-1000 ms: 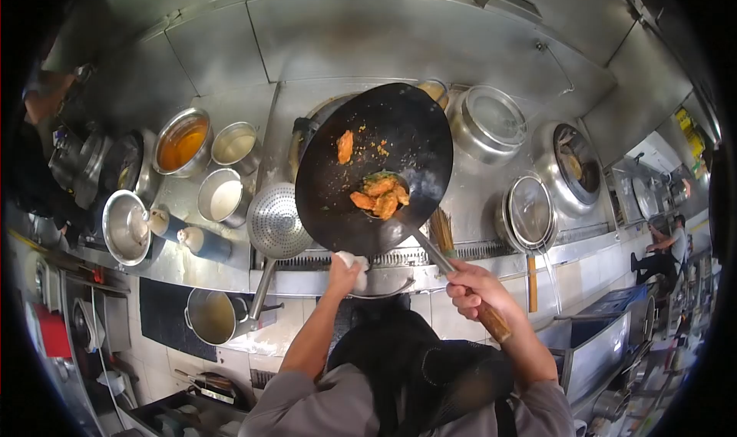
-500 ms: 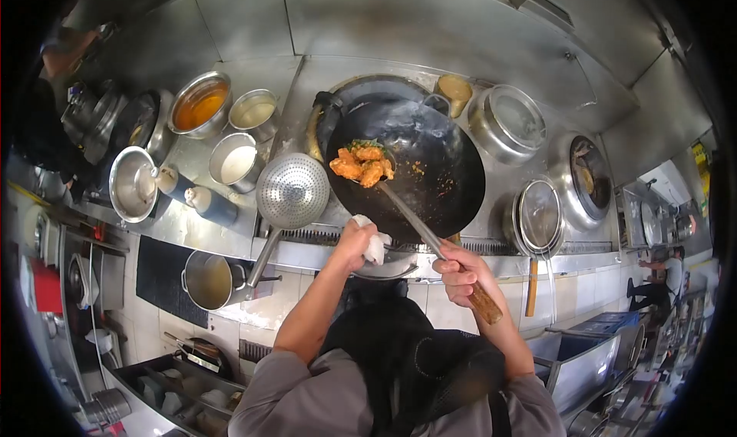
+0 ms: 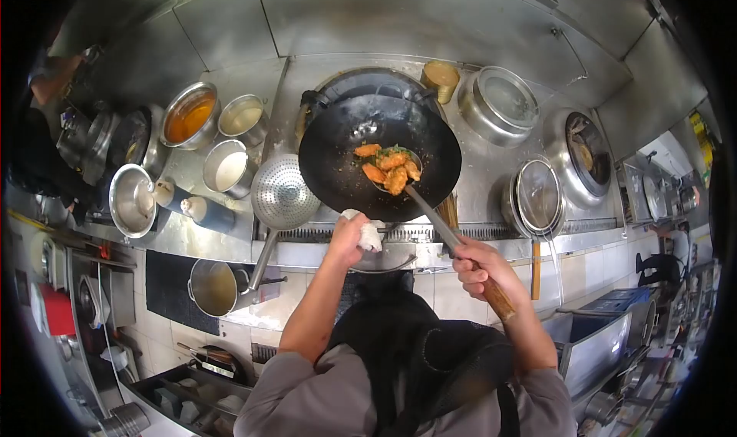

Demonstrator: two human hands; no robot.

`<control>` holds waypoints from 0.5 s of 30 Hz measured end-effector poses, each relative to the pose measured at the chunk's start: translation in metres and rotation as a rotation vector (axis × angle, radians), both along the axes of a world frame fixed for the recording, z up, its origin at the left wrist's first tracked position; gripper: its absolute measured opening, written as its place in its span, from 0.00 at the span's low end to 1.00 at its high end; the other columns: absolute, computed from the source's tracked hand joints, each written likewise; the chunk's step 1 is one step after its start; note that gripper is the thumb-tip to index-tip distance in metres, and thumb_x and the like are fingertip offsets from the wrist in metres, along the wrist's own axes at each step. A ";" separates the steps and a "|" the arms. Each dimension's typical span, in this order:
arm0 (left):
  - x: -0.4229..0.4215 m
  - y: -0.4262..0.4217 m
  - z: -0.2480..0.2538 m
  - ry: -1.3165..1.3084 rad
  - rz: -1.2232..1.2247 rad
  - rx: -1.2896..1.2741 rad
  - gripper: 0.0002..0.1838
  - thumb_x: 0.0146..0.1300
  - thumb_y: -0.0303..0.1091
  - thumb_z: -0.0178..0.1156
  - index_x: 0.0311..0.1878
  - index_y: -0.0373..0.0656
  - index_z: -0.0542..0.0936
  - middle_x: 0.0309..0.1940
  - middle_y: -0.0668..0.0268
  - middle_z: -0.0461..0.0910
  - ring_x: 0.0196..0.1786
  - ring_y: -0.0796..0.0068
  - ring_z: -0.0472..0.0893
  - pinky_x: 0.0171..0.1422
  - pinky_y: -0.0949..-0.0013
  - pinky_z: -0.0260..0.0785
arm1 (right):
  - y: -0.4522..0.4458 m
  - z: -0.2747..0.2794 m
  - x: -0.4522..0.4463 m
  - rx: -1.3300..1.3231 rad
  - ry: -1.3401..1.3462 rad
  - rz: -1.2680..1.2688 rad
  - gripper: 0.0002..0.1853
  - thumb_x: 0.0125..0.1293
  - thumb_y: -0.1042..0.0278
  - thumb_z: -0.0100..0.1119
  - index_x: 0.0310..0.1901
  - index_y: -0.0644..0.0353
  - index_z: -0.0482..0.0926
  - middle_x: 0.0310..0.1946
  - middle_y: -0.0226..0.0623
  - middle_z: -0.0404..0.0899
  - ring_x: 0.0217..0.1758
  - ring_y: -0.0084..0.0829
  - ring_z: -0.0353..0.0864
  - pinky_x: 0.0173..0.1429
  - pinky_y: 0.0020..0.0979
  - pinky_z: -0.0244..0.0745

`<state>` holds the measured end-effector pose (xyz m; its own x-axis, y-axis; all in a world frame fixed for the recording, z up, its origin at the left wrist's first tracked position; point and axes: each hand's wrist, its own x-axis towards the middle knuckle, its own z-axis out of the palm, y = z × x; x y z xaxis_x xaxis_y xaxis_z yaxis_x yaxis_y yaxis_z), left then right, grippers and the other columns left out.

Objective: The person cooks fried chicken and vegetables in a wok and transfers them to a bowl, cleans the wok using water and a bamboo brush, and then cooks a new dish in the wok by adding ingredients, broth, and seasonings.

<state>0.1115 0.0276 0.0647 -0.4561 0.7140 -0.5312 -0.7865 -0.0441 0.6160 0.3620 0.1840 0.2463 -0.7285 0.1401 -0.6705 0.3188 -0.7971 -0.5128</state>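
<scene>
My left hand (image 3: 347, 240) is closed on a folded white cloth (image 3: 370, 237) at the near rim of a black wok (image 3: 326, 164); whether the cloth wraps a wok handle is hidden. In my right hand (image 3: 485, 269) is the wooden handle of a metal ladle (image 3: 434, 219), which slants into the wok from the lower right. Orange-brown fried pieces (image 3: 395, 177) with bits of green lie in and around the ladle's bowl, near the wok's middle. Small crumbs are scattered on the dark wok surface.
Left of the wok lies a perforated skimmer (image 3: 285, 191), its handle over the counter edge. Beyond it stand containers of orange liquid (image 3: 192, 118) and white contents (image 3: 229, 167), plus squeeze bottles (image 3: 207, 213). Mesh strainers (image 3: 539, 197) and a bamboo brush (image 3: 448, 213) are at right.
The wok has tilted and shifted in view. The fried pieces and ladle bowl have gone from the wok's left side to its middle. Both hands keep their holds.
</scene>
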 end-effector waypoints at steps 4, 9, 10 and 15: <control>0.010 -0.009 -0.094 0.584 0.110 -0.182 0.24 0.67 0.23 0.57 0.65 0.36 0.67 0.53 0.54 0.79 0.51 0.60 0.84 0.54 0.56 0.81 | 0.005 0.005 0.000 -0.011 -0.104 0.024 0.11 0.82 0.66 0.53 0.61 0.46 0.69 0.27 0.21 0.67 0.16 0.09 0.62 0.15 0.19 0.58; 0.007 -0.033 -0.122 0.920 0.029 -0.405 0.33 0.63 0.29 0.64 0.69 0.32 0.63 0.57 0.44 0.80 0.61 0.47 0.81 0.68 0.54 0.72 | 0.004 0.014 -0.008 -0.083 0.007 0.011 0.06 0.84 0.65 0.51 0.56 0.47 0.70 0.27 0.21 0.67 0.15 0.09 0.62 0.14 0.18 0.58; 0.010 -0.037 -0.119 0.944 0.059 -0.371 0.33 0.63 0.29 0.64 0.69 0.32 0.63 0.57 0.43 0.79 0.61 0.46 0.81 0.68 0.53 0.72 | 0.003 0.015 -0.009 -0.124 0.060 -0.010 0.05 0.83 0.65 0.52 0.55 0.47 0.68 0.27 0.21 0.67 0.15 0.09 0.63 0.15 0.19 0.59; 0.009 -0.021 -0.065 0.818 0.031 -0.248 0.27 0.62 0.23 0.60 0.65 0.37 0.67 0.50 0.57 0.78 0.53 0.65 0.80 0.59 0.60 0.76 | 0.005 -0.007 -0.013 -0.470 0.215 -0.145 0.05 0.84 0.62 0.51 0.47 0.47 0.67 0.27 0.20 0.66 0.15 0.08 0.65 0.13 0.18 0.61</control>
